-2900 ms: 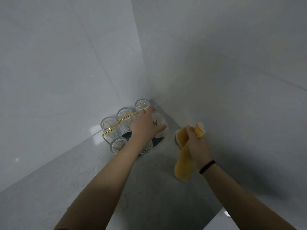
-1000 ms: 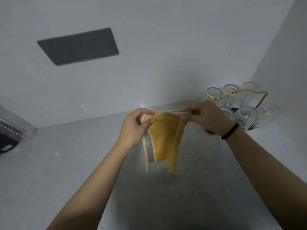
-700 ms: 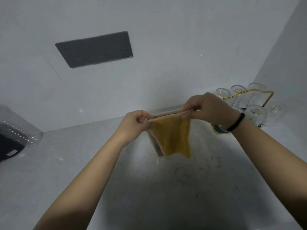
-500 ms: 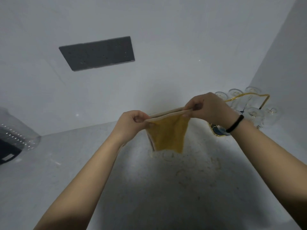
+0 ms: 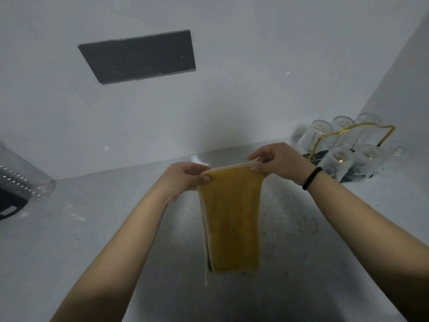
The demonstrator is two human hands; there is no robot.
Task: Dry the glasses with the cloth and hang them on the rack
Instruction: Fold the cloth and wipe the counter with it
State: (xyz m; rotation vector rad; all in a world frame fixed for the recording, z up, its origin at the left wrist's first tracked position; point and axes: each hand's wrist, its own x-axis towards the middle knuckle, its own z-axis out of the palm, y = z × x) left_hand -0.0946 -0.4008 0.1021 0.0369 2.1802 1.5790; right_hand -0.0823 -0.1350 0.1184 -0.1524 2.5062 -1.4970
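Grey speckled counter (image 5: 301, 240) meets white walls (image 5: 232, 101)

cloth (image 5: 231, 219): its back layer sits behind the yellow front, so I can't tell how it is folded.
my left hand (image 5: 185, 176): the fingertips are tucked behind the cloth's top corner.
my right hand (image 5: 279, 162): it covers the near left corner of the rack (image 5: 355, 133).
glasses (image 5: 340, 159): blurred; their decoration is unreadable, and one at the far right is too faint to make out.
clear container (image 5: 21, 180): cut off by the left edge.
my forearms: cut off by the bottom edge.
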